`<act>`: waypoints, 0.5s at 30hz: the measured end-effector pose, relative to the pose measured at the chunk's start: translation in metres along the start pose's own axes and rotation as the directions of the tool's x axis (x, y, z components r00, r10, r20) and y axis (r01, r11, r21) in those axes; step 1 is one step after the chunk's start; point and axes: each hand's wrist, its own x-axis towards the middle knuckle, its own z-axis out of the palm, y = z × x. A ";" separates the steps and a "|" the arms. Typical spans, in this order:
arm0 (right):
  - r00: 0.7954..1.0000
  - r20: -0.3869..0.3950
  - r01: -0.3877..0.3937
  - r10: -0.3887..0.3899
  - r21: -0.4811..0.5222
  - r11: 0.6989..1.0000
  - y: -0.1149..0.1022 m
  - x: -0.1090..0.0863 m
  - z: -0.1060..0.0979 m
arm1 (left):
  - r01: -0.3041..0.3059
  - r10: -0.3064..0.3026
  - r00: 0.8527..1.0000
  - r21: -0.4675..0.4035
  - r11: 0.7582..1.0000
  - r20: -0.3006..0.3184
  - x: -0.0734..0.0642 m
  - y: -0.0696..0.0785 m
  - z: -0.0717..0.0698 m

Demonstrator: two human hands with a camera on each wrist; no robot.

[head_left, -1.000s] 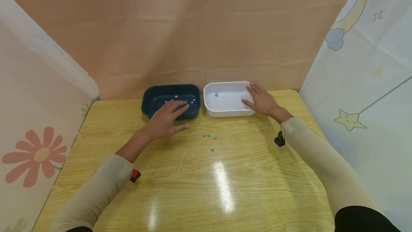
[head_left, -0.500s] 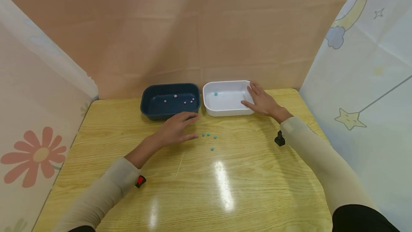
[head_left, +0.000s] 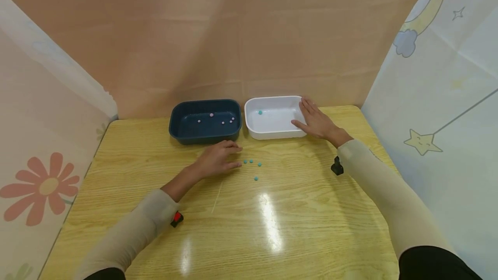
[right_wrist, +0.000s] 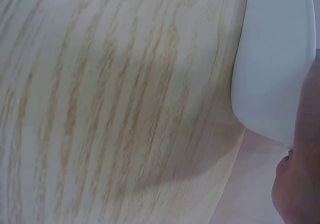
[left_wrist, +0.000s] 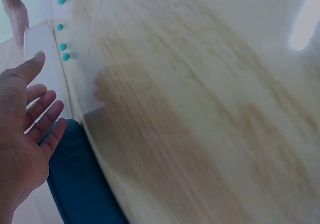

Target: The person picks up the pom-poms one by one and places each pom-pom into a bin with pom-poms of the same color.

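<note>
My left hand [head_left: 215,160] hovers over the table just left of several small turquoise beads [head_left: 259,164], its fingertips close to the nearest one. In the left wrist view its fingers [left_wrist: 45,115] are loosely extended, with nothing between thumb and fingers. My right hand [head_left: 318,123] rests on the right end of a white rectangular tub [head_left: 274,135], thumb and straight fingers spread across the rim. One turquoise bead [head_left: 260,112] lies inside this tub, toward its left. Beside it stands a dark blue tub [head_left: 202,138] holding several pale pink beads [head_left: 211,115].
Both tubs stand side by side at the back of the wood-grain table [head_left: 303,211], against a tan backdrop [head_left: 175,33]. Printed sheets with a flower [head_left: 48,186] and a star [head_left: 422,142] border the left and right sides.
My left hand has moved from over the dark blue tub down and to the right, to the turquoise beads on the table. The right hand has stayed on the white tub.
</note>
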 end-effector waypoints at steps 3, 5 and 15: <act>1.000 -0.002 -0.001 0.001 0.008 1.000 0.001 0.000 0.001 | 0.031 -0.031 0.999 -0.019 0.999 0.015 0.003 -0.001 0.005; 1.000 -0.002 0.000 0.000 0.007 1.000 0.001 -0.001 0.001 | 0.041 -0.040 0.999 -0.041 0.998 0.019 0.005 -0.001 0.007; 1.000 -0.005 -0.001 0.001 -0.017 1.000 -0.003 -0.001 -0.001 | 0.010 -0.011 1.000 -0.091 0.996 -0.005 0.014 -0.004 0.016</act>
